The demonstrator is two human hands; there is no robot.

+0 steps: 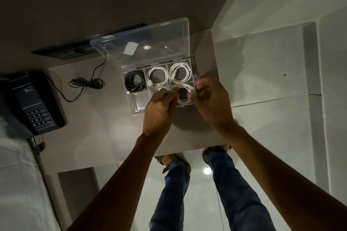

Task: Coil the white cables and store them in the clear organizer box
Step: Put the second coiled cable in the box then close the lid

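Tabletop [105, 127] organizer box [131, 103] (lid up): both hands [159, 110] pinch its near-right cable [185, 92].

Single head-worn wide-angle view, looking steeply down over small table [105, 133]. Organizer box [139, 108] sits near frame centre, close, at arm's reach. Floor and wearer's own legs visible below table's near edge. Edges bowed by lens.

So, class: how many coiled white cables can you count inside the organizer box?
3: far middle compartment, far right compartment, near right compartment between the hands. Another may be hidden under the left hand.
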